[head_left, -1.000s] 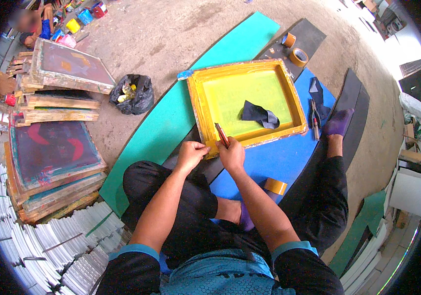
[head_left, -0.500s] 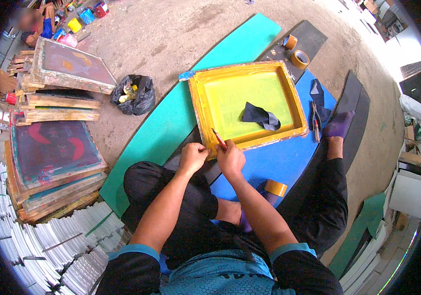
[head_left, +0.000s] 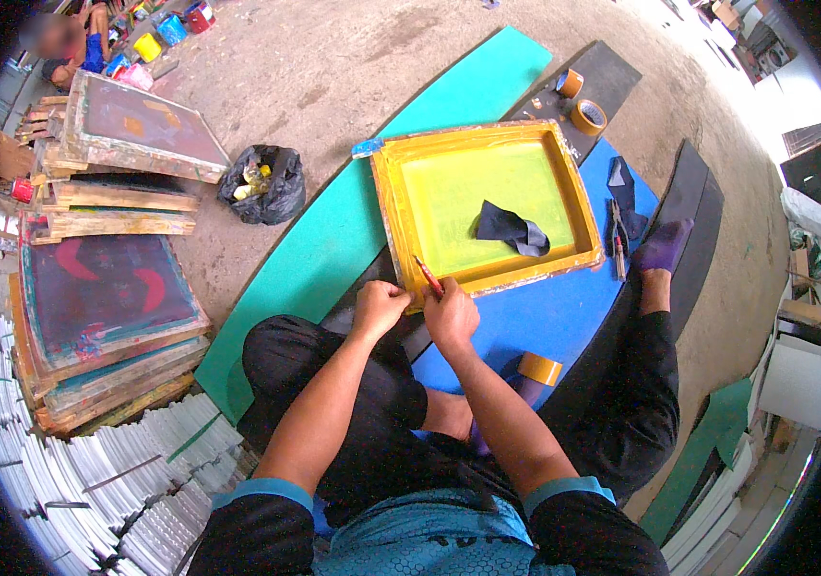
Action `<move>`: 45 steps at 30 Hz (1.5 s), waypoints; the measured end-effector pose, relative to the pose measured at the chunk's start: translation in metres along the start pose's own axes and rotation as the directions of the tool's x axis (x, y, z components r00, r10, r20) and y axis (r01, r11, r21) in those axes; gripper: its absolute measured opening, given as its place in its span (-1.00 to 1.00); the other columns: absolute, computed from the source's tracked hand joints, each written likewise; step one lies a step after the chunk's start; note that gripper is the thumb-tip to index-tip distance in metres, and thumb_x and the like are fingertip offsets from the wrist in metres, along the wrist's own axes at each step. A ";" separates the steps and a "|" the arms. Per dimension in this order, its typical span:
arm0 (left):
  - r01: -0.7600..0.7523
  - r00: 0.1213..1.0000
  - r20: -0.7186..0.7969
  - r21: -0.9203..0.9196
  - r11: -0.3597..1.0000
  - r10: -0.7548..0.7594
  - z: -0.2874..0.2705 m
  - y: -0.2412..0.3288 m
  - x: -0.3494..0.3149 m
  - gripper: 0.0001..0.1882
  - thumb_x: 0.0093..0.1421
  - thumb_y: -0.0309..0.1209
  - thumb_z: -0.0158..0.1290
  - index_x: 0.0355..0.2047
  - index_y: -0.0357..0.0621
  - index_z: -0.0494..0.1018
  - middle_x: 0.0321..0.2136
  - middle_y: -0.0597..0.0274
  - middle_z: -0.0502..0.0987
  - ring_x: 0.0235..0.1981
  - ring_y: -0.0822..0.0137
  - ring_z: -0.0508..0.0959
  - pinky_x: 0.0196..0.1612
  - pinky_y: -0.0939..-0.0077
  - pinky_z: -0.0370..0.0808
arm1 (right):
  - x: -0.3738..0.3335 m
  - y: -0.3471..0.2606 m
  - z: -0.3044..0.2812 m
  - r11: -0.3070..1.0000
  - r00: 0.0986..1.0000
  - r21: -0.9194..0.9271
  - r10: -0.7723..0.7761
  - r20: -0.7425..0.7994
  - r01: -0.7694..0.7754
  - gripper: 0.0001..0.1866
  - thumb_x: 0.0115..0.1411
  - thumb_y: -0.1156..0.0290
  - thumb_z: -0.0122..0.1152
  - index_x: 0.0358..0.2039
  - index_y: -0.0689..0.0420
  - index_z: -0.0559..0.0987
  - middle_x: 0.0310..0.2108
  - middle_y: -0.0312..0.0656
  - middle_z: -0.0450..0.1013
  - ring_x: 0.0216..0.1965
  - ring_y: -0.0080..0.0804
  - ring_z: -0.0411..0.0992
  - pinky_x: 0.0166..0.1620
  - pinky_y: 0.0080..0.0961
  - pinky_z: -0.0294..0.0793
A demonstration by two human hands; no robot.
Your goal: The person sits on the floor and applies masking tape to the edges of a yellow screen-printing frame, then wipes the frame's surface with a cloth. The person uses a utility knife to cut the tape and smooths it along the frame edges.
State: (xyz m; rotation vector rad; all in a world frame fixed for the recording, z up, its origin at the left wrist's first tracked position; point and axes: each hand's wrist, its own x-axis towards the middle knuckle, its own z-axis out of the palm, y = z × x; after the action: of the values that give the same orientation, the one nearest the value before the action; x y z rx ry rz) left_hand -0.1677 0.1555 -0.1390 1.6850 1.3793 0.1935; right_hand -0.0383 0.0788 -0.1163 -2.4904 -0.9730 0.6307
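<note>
Yellow-painted frame (head_left: 516,275) lies across blue (head_left: 525,326) and green (head_left: 309,254) sheets on the floor, dark scrap (head_left: 506,228) inside. Right hand (head_left: 452,313) at its near-left corner, fingers closed round a slim red tool (head_left: 431,279), tip up-left. Left hand (head_left: 379,309) just beside, fingers pinched together; cannot tell on what. Pliers (head_left: 616,230) right of frame; tape roll (head_left: 540,369) nearer the body.

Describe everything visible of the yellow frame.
The yellow frame is rectangular, apparently wooden, its raised sides paint-smeared around a yellow-green sheet, a blue patch at its far-left corner. It lies open side up over a green board and a blue board. A dark scrap rests inside. The left hand and right hand are at its near-left corner; contact is unclear.
</note>
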 end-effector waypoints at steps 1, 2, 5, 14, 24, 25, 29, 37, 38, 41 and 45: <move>0.030 0.999 0.027 -0.007 1.000 -0.030 -0.001 0.000 0.001 -0.70 0.12 -0.20 0.31 -0.41 -0.23 0.71 -0.53 -0.07 0.66 -0.46 0.09 0.71 -0.32 0.23 0.58 | 0.000 0.000 0.000 1.000 1.000 -0.008 0.005 0.001 -0.005 -0.65 0.20 0.05 0.35 -0.32 0.11 0.61 -0.38 0.08 0.61 -0.27 0.17 0.59 -0.21 0.06 0.55; 0.061 0.997 0.055 -0.013 0.998 -0.060 -0.001 0.001 0.002 -0.70 0.12 -0.19 0.31 -0.42 -0.23 0.71 -0.54 -0.06 0.66 -0.47 0.10 0.71 -0.32 0.24 0.58 | 0.000 0.000 0.000 1.000 1.000 -0.016 0.010 0.002 -0.010 -0.65 0.20 0.05 0.35 -0.31 0.11 0.62 -0.38 0.07 0.61 -0.26 0.17 0.60 -0.21 0.06 0.55; 0.035 0.999 0.024 -0.003 0.999 -0.034 0.000 -0.002 0.002 -0.69 0.12 -0.17 0.32 -0.43 -0.22 0.71 -0.55 -0.05 0.66 -0.47 0.11 0.71 -0.32 0.24 0.57 | 0.001 -0.001 -0.001 1.000 1.000 -0.022 0.005 0.018 -0.004 -0.65 0.20 0.05 0.34 -0.30 0.10 0.62 -0.37 0.06 0.62 -0.26 0.16 0.60 -0.21 0.05 0.55; -0.015 0.999 -0.051 0.012 1.000 0.015 0.006 -0.004 0.000 -0.70 0.13 -0.18 0.31 -0.44 -0.20 0.70 -0.49 -0.08 0.67 -0.43 0.05 0.71 -0.31 0.19 0.58 | 0.001 -0.001 0.001 1.000 1.000 -0.023 0.015 0.001 -0.015 -0.68 0.18 0.07 0.34 -0.30 0.08 0.62 -0.36 0.08 0.62 -0.25 0.17 0.60 -0.20 0.07 0.55; 0.004 0.998 -0.066 0.079 0.997 0.002 0.003 0.000 0.001 -0.69 0.11 -0.17 0.32 -0.47 -0.21 0.68 -0.48 -0.08 0.67 -0.41 -0.04 0.70 -0.28 0.13 0.59 | 0.003 0.002 0.004 1.000 1.000 -0.021 0.011 -0.007 -0.011 -0.70 0.18 0.09 0.34 -0.33 0.08 0.61 -0.38 0.05 0.61 -0.29 0.15 0.60 -0.23 0.06 0.54; 0.019 0.998 -0.068 0.092 0.996 -0.012 0.003 0.000 0.000 -0.71 0.11 -0.21 0.31 -0.48 -0.22 0.68 -0.48 -0.08 0.67 -0.42 -0.04 0.69 -0.28 0.13 0.58 | 0.002 0.002 0.005 1.000 1.000 -0.023 0.002 -0.011 -0.002 -0.70 0.18 0.09 0.34 -0.33 0.08 0.61 -0.38 0.05 0.61 -0.29 0.15 0.60 -0.24 0.06 0.54; 0.033 0.997 -0.072 0.136 0.990 -0.023 0.002 0.003 -0.003 -0.74 0.08 -0.24 0.31 -0.47 -0.21 0.67 -0.44 -0.11 0.67 -0.37 -0.07 0.69 -0.23 0.11 0.58 | 0.000 0.001 0.007 0.999 1.000 -0.038 -0.012 -0.022 0.011 -0.71 0.17 0.12 0.34 -0.33 0.08 0.60 -0.39 0.02 0.61 -0.30 0.13 0.60 -0.25 0.03 0.55; 0.047 0.998 -0.059 0.152 0.987 -0.039 0.002 0.003 -0.003 -0.70 0.07 -0.19 0.33 -0.44 -0.21 0.66 -0.41 -0.12 0.67 -0.35 -0.07 0.69 -0.21 0.10 0.59 | -0.006 0.014 0.022 0.974 0.951 -0.075 -0.227 -0.212 0.216 -0.75 0.17 0.18 0.36 -0.30 0.07 0.56 -0.29 -0.08 0.57 -0.29 0.04 0.58 -0.31 -0.01 0.55; 0.029 0.998 -0.058 0.151 0.988 -0.021 0.003 0.000 -0.002 -0.69 0.08 -0.18 0.34 -0.44 -0.21 0.66 -0.43 -0.11 0.67 -0.36 -0.07 0.69 -0.22 0.12 0.59 | -0.007 0.014 0.021 0.969 0.938 -0.070 -0.247 -0.241 0.237 -0.74 0.17 0.17 0.36 -0.30 0.06 0.56 -0.26 -0.10 0.56 -0.29 0.04 0.58 -0.31 -0.02 0.55; 0.024 0.999 -0.029 0.125 0.992 -0.021 0.007 -0.012 0.004 -0.50 0.05 0.02 0.39 -0.48 -0.25 0.64 -0.47 -0.11 0.67 -0.36 -0.08 0.70 -0.26 0.08 0.59 | -0.001 0.019 0.013 0.990 0.968 -0.042 -0.138 -0.209 0.132 -0.67 0.16 0.10 0.39 -0.25 0.06 0.56 -0.23 -0.12 0.54 -0.27 0.04 0.57 -0.29 -0.03 0.55; -0.004 1.000 -0.005 0.039 0.999 0.004 0.010 -0.021 0.008 -0.47 0.07 0.06 0.37 -0.51 -0.26 0.61 -0.50 -0.11 0.66 -0.41 -0.09 0.69 -0.30 0.10 0.58 | 0.000 0.026 0.005 0.993 0.965 0.031 -0.103 -0.243 0.114 -0.58 0.11 0.02 0.44 -0.22 0.06 0.55 -0.23 -0.10 0.53 -0.27 0.06 0.57 -0.26 -0.03 0.55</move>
State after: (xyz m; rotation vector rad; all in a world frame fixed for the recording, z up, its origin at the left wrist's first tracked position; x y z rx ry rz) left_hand -0.1732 0.1560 -0.1633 1.7204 1.3916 0.1744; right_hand -0.0272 0.0615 -0.1334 -2.3867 -0.9817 0.3026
